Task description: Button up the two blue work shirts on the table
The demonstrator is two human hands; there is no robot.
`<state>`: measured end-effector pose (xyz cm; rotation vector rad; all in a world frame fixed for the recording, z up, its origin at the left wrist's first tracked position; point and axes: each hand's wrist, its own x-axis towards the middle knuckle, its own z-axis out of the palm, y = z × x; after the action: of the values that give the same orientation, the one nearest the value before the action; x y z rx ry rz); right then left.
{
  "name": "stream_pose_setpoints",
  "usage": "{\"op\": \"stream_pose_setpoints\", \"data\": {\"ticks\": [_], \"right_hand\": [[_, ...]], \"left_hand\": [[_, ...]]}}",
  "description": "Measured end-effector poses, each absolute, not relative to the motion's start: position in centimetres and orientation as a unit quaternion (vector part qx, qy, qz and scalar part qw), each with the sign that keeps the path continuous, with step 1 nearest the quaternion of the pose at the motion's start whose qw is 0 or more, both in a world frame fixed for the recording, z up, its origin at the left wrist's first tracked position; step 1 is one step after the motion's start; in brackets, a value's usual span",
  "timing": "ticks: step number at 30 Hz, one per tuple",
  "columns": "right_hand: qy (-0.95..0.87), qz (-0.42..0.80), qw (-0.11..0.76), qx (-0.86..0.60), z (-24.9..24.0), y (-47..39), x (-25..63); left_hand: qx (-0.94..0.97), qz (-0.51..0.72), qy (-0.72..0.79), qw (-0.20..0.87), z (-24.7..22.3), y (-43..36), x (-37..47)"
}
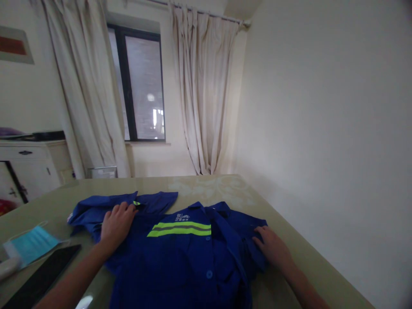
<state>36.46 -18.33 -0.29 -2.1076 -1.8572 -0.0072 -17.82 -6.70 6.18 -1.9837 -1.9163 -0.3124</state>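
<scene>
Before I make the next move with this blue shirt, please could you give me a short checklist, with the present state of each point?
1. Left hand on the blue cloth: ok.
2. Right hand at the short sleeve on its side: ok.
3. Blue shirt smooth all over: not ok, folds show beside the button front.
4. Face mask and black flat object away from the cloth: ok.
5. Bottom hem straight on the table: cannot tell, the picture cuts it off.
</scene>
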Motion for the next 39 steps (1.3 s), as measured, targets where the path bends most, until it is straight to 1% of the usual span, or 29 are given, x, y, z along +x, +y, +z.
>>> {"op": "stream_pose_setpoints", "data": {"ticks": [2, 5, 7, 10, 13, 16, 20, 23, 25, 28, 31, 35, 37, 39], "right_hand": [[-0.631, -0.021, 0.134, -0.764, -0.2, -16.9, 37.0], [-0.587, -0.045, 0.113, -0.801, -0.1, -14.9, 37.2], [-0.567, -0.048, 0.122, -0.813, -0.2, -14.1, 36.8], [-0.552, -0.056, 0.15, -0.818, -0.6, -13.7, 36.0], [-0.553, -0.063, 0.19, -0.809, -1.3, -13.8, 35.6], [-0.58, -0.043, 0.264, -0.77, -1.9, -13.9, 36.1], [-0.574, 0.0, 0.373, -0.729, -2.5, -13.8, 37.4], [-0.575, 0.026, 0.428, -0.697, -2.3, -13.9, 37.5], [-0.581, 0.017, 0.457, -0.673, -1.7, -14.1, 37.3], [-0.591, -0.023, 0.492, -0.639, -0.8, -14.5, 36.6], [-0.583, -0.071, 0.511, -0.628, -0.3, -14.9, 36.1], [-0.59, -0.089, 0.47, -0.651, -0.1, -15.3, 35.7], [-0.59, -0.132, 0.456, -0.653, 0.4, -15.4, 35.4], [-0.608, -0.178, 0.447, -0.632, 1.3, -15.1, 34.8]], "left_hand": [[-0.756, -0.096, -0.623, 0.175, 5.0, -7.6, -16.7], [-0.825, -0.077, -0.556, 0.064, 2.1, -8.8, -15.1], [-0.839, -0.07, -0.54, 0.002, 0.2, -8.9, -15.2], [-0.836, -0.071, -0.543, -0.022, -1.2, -7.2, -16.5], [-0.8, -0.073, -0.595, 0.003, -0.8, -4.9, -17.3], [-0.77, -0.099, -0.63, 0.026, -0.4, -3.6, -16.0], [-0.805, -0.166, -0.567, -0.047, -0.6, -4.3, -12.3], [-0.817, -0.204, -0.534, -0.075, -0.5, -6.6, -9.4], [-0.83, -0.186, -0.521, -0.072, -0.3, -8.5, -7.8], [-0.849, -0.111, -0.512, -0.074, -0.2, -11.0, -6.3], [-0.858, -0.074, -0.504, -0.063, 0.7, -11.5, -5.8], [-0.859, -0.047, -0.509, -0.028, 3.8, -10.1, -5.9], [-0.867, -0.01, -0.496, -0.038, 5.4, -9.9, -6.2], [-0.879, 0.023, -0.471, -0.076, 6.2, -10.0, -6.6]]}}
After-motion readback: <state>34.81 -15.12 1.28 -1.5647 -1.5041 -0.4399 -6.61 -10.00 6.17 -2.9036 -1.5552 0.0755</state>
